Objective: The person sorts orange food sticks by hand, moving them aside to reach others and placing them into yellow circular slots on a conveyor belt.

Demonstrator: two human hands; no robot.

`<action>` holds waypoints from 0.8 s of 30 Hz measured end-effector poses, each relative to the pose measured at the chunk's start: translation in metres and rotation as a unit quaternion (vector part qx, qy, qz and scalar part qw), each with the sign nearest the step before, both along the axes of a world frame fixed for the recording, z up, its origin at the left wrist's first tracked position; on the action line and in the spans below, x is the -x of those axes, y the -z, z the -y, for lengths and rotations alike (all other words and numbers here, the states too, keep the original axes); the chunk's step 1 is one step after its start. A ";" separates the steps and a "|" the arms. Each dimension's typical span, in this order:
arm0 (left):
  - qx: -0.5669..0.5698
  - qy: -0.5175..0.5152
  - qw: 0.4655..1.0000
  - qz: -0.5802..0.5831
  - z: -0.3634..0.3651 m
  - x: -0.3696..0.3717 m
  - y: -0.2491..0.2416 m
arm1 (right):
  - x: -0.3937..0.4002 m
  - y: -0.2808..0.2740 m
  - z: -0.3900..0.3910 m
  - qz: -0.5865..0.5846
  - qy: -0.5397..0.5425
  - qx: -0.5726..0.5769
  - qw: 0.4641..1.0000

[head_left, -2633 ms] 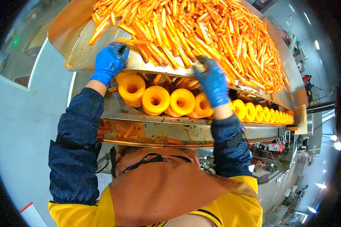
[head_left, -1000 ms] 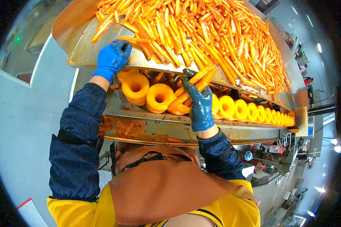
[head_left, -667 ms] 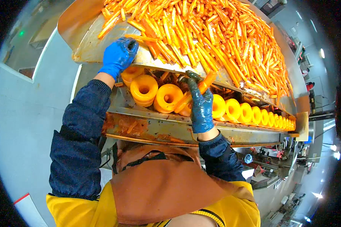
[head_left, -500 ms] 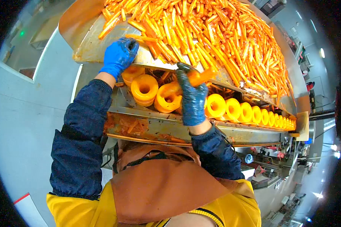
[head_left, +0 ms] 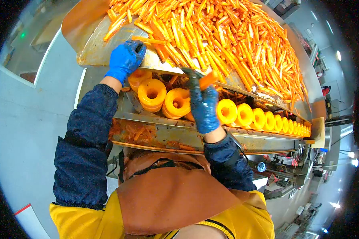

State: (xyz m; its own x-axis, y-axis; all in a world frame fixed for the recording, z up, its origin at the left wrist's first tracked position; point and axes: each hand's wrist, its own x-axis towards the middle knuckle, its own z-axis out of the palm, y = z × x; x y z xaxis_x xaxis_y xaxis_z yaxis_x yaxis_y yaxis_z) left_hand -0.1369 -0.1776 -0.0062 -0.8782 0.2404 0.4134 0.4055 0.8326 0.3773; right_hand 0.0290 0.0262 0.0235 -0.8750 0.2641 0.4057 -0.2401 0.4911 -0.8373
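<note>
My left hand (head_left: pixel 127 59), in a blue glove, is closed at the near edge of the metal tray (head_left: pixel 95 47); what it grips, if anything, is hidden. An orange stick (head_left: pixel 208 80) sticks out of my right hand (head_left: pixel 202 101), whose blue glove is darkly stained. That hand is above the row of yellow ring-shaped cups (head_left: pixel 176 102), between two of them. A big heap of orange sticks (head_left: pixel 227 36) lies on the tray beyond both hands.
Below the cups runs a metal trough (head_left: pixel 159 135) with orange scraps in it. A brown apron (head_left: pixel 167 199) covers my front. Machinery (head_left: pixel 279 179) stands at the right, and a pale board (head_left: pixel 318 131) is at the row's far end.
My right hand has shifted slightly to the right and turned, with the orange stick still in it. My left hand has hardly moved.
</note>
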 end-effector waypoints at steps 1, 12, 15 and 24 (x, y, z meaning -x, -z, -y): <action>-0.009 0.006 1.000 -0.016 0.002 0.002 0.004 | 0.007 0.009 0.014 0.017 -0.059 0.091 0.994; -0.024 -0.005 1.000 0.012 0.000 -0.004 -0.001 | 0.048 -0.029 -0.056 0.143 0.041 -0.265 0.953; -0.028 -0.005 0.999 0.018 0.000 -0.004 -0.003 | 0.087 -0.029 -0.102 0.255 0.058 -0.467 0.844; -0.027 0.000 1.000 -0.010 0.001 -0.003 -0.001 | 0.114 -0.040 -0.130 0.370 -0.002 -0.416 0.831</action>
State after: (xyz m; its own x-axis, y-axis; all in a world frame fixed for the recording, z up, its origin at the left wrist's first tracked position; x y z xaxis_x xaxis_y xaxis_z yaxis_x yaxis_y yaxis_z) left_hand -0.1342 -0.1790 -0.0054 -0.8698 0.2172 0.4430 0.4134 0.8109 0.4142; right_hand -0.0854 0.1561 0.0639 -0.9661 0.1584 -0.2036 0.1866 0.9741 -0.1276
